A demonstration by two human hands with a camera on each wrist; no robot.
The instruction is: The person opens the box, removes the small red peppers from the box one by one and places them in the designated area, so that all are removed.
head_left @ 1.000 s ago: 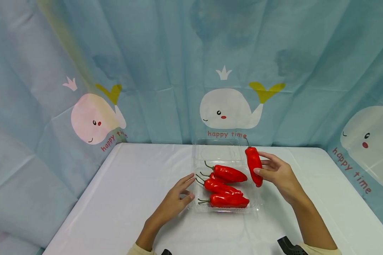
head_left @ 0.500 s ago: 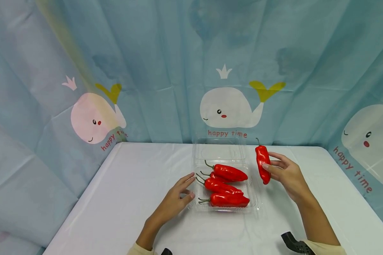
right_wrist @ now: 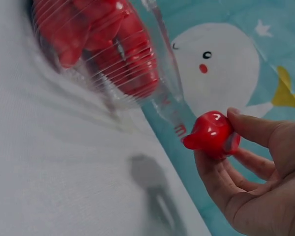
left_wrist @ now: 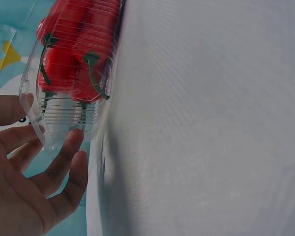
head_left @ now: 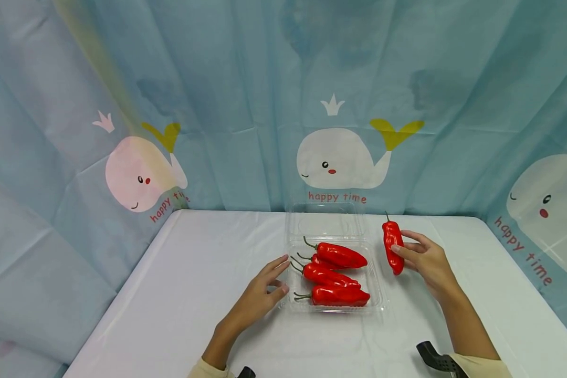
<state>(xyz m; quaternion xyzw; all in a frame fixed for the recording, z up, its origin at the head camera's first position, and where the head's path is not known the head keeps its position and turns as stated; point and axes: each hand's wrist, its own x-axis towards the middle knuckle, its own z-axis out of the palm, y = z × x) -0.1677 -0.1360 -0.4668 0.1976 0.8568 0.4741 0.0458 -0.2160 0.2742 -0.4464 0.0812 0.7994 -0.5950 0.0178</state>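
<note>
A long red pepper [head_left: 392, 247] with a thin stem is pinched between the thumb and fingers of my right hand [head_left: 427, 260], to the right of a clear plastic clamshell box [head_left: 375, 299]. In the right wrist view the pepper [right_wrist: 214, 135] points its tip at the camera, above the table. Several more red peppers [head_left: 340, 295] lie in the box, stems to the left. My left hand [head_left: 260, 294] is at the box's left side. In the left wrist view its loosely bent fingers [left_wrist: 64, 160] lie against the clear wall [left_wrist: 64, 115].
The box's lid [head_left: 326, 220] lies folded back behind it. A white-covered table [head_left: 208, 252] spreads on both sides. Behind it hangs a light blue curtain [head_left: 245, 105] with whale prints, meeting the table's back edge.
My right hand has carried the pepper to the right, away from the box, then slightly lower. The left hand and the peppers in the box have stayed in place.
</note>
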